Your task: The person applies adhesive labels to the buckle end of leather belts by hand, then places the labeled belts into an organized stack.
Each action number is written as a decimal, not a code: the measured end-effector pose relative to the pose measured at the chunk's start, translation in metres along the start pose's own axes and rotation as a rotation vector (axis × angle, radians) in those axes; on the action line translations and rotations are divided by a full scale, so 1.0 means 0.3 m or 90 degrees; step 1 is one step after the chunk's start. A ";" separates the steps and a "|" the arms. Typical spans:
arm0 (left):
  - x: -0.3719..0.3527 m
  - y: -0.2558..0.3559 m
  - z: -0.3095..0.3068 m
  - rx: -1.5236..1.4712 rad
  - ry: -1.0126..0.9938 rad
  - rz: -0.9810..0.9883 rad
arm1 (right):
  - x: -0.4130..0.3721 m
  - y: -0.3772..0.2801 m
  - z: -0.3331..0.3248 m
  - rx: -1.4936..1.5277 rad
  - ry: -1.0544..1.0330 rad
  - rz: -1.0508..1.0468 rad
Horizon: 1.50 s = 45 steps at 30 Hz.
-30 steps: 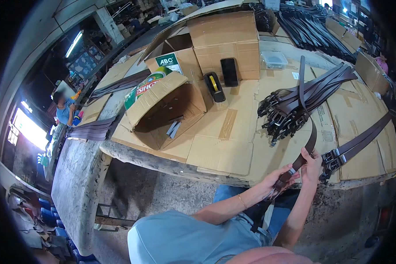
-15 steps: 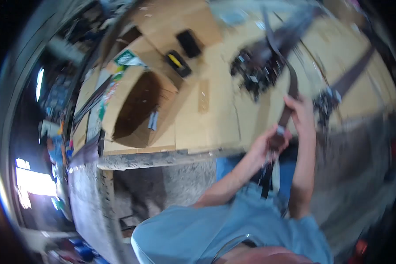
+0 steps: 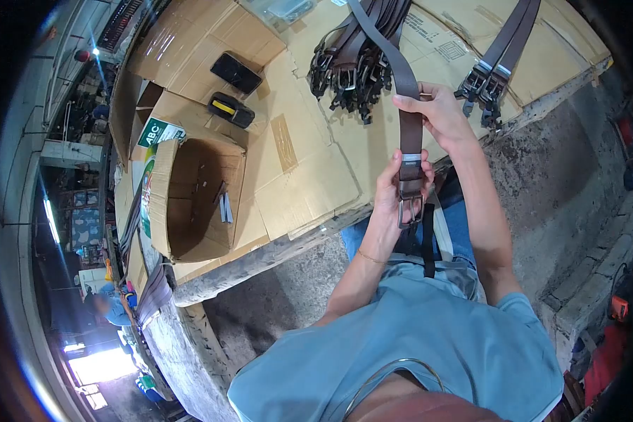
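Observation:
A dark brown belt (image 3: 411, 126) runs down from the table toward my body, its metal buckle (image 3: 409, 211) hanging at the lower end. My left hand (image 3: 390, 184) is closed around the belt just above the buckle, by a pale band (image 3: 411, 159) across the strap. Higher up, my right hand (image 3: 439, 116) pinches the strap between thumb and fingers. Beyond my hands lies a bunch of belts (image 3: 352, 67) with their dark buckles gathered together. A smaller group of belts (image 3: 489, 77) lies to the right of my right hand.
Flattened cardboard (image 3: 309, 183) covers the table. An open carton (image 3: 160, 204) on the left contains small pale strips (image 3: 225, 208). Behind it are a black phone-like object (image 3: 236, 72) and a black-and-yellow item (image 3: 231, 110). Another person (image 3: 112, 307) is far off at left.
The view has turned and become sharper. Both hands have kept hold of the belt and appear farther up and left in view; the buckle now shows clearly below my left hand.

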<state>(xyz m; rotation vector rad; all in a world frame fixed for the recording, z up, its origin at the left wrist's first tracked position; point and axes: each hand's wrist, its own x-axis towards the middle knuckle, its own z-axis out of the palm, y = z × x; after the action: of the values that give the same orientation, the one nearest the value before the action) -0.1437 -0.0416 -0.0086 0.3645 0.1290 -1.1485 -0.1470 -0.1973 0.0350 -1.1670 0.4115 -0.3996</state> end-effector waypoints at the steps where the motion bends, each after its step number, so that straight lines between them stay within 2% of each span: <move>1: 0.001 -0.004 -0.001 0.000 0.001 0.000 | 0.001 0.000 -0.002 0.001 0.000 0.000; 4: 0.006 -0.001 -0.006 -0.004 0.037 0.014 | 0.015 -0.006 0.001 0.028 0.014 -0.024; 7: -0.001 -0.002 -0.012 -0.009 -0.012 -0.027 | 0.021 -0.013 -0.002 0.013 0.022 -0.023; 12: -0.026 -0.025 0.011 -0.065 0.054 -0.016 | 0.001 -0.023 0.006 0.018 0.008 -0.029; 22: -0.054 -0.012 -0.009 -0.041 0.034 -0.044 | 0.002 0.006 0.020 0.044 -0.002 -0.010; 24: -0.059 0.003 0.001 0.248 0.048 0.042 | -0.009 0.001 0.015 0.038 -0.004 0.006; 29: -0.096 0.038 0.035 0.315 -0.037 0.060 | -0.011 0.007 -0.008 0.028 -0.009 0.010; 31: -0.096 0.039 0.011 0.498 -0.054 0.118 | -0.012 0.024 -0.002 0.032 -0.014 0.006; 32: -0.104 0.035 0.034 0.500 0.011 0.129 | -0.009 0.028 0.000 0.021 -0.016 0.004; 33: -0.106 0.035 0.034 0.498 0.011 0.132 | -0.009 0.033 0.003 0.010 -0.020 0.004; 35: -0.118 0.041 0.032 0.561 0.099 0.142 | -0.016 0.045 0.021 0.007 -0.036 -0.013; 37: -0.149 0.044 0.029 0.602 0.119 0.163 | -0.008 0.050 0.049 0.005 -0.048 -0.037; 39: -0.186 0.044 0.025 0.646 0.116 0.174 | 0.022 0.048 0.067 0.228 -0.133 0.038; 41: -0.253 0.056 0.007 0.658 0.212 0.202 | 0.109 0.054 0.073 0.283 -0.137 0.055; 43: -0.321 0.081 -0.029 0.620 0.227 0.171 | 0.248 0.038 0.089 0.310 -0.180 0.032; 45: -0.382 0.109 -0.043 0.644 0.232 0.168 | 0.350 -0.048 0.130 0.320 -0.157 0.047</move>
<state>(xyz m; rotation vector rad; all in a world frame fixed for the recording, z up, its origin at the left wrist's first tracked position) -0.1599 0.0741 0.0190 1.4445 -0.1957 -0.8004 -0.0385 -0.2242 0.0507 -0.6968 0.1249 -0.2685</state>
